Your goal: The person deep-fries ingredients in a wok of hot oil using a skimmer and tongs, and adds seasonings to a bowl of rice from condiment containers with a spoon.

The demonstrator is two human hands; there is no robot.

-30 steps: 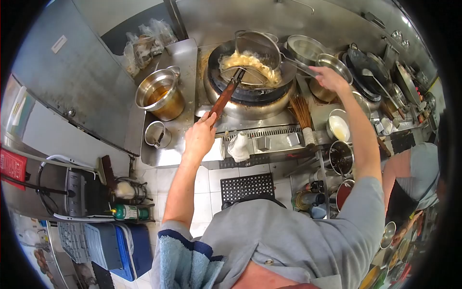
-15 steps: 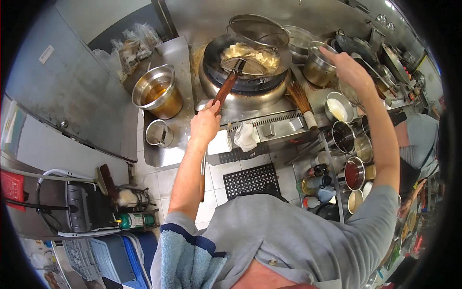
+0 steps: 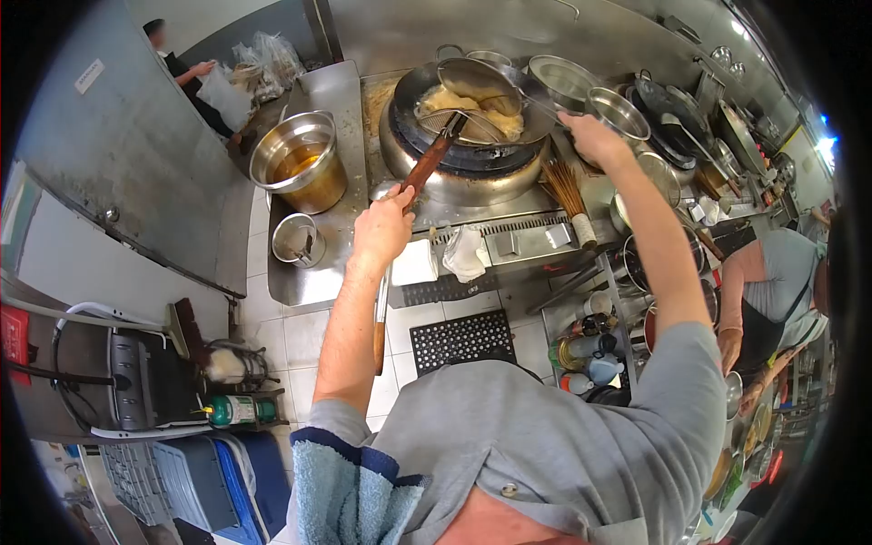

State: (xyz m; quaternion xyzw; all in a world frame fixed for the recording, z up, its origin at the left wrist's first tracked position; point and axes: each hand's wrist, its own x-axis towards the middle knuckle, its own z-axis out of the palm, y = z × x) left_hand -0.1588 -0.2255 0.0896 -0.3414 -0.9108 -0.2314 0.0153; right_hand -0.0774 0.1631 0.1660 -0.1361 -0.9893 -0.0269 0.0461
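Observation:
My left hand is closed around the wooden handle of a wire skimmer, whose mesh head lies in the wok. Frothy, pale yellow food fills the wok around it. My right hand grips the thin metal handle of a round mesh strainer, tilted above the wok's far side. Below my left hand hangs a metal rod with a wooden end; what supports it is hidden.
A pot of amber liquid and a small metal cup stand left of the wok. A bamboo brush leans at its right. Metal pots line the back. A co-worker stands right; another person is at far left.
My right hand has moved left from beside the metal pot, and the strainer has come lower over the wok. A person with a plastic bag now shows at upper left.

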